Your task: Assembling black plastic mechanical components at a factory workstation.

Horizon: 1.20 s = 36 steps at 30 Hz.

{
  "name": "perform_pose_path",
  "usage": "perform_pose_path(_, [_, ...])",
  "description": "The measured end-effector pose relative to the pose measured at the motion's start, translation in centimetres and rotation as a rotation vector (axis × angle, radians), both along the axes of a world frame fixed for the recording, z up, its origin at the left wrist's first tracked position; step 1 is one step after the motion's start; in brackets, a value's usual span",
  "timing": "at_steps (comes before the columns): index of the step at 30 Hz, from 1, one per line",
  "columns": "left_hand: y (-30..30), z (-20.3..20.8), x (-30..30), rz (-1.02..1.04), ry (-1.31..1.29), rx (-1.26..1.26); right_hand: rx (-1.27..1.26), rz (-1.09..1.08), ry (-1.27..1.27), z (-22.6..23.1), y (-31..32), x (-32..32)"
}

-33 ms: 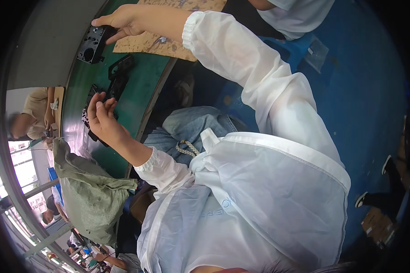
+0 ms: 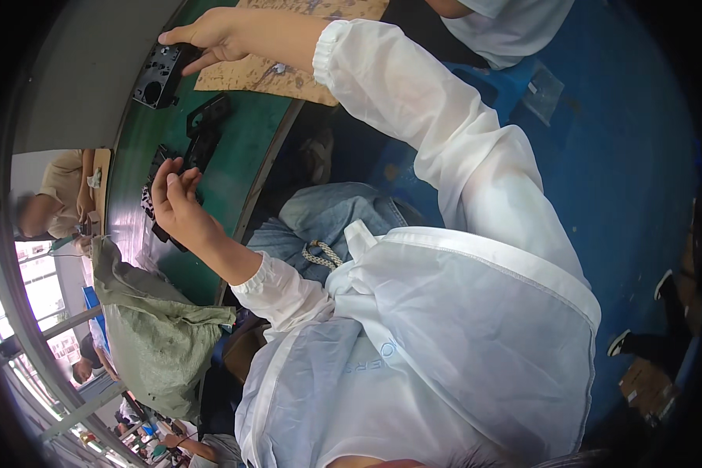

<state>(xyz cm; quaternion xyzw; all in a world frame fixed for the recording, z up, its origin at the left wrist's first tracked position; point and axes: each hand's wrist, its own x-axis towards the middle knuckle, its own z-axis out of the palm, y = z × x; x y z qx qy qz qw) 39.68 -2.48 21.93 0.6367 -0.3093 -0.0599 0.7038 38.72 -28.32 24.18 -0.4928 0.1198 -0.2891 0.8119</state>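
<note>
My right hand reaches over the far end of the green table and grips a black plastic housing with a large round hole and several small fittings. Its thumb lies along the top edge and its fingers at the side. Closer to me, my left hand hovers above the table with fingers curled together towards the thumb; whatever they may pinch is too small to make out. Beyond and beside it lie black plastic parts, one with a frame-like opening. My left hand partly hides them.
A stained tan board covers the far part of the green table. A grey-green woven sack hangs at the left. Another person sits at the far right, and one in beige works across the table.
</note>
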Motion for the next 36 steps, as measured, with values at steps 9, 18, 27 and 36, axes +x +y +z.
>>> perform_pose_path(9, [-0.3,-0.3,-1.1,0.016,-0.068,0.063,0.12,-0.106,0.014,0.2,0.0,-2.3])
perform_pose_path(18, [0.6,-0.6,-0.8,0.033,-0.091,0.098,0.256,-0.181,0.14,0.4,-0.9,-2.1])
perform_pose_path(27, [1.5,-0.7,1.1,0.122,-0.157,0.16,0.308,-0.06,0.032,-1.0,-3.7,2.1])
perform_pose_path(36, [6.1,-0.3,5.3,0.515,-0.346,0.392,0.906,0.547,0.777,3.4,-9.1,18.1])
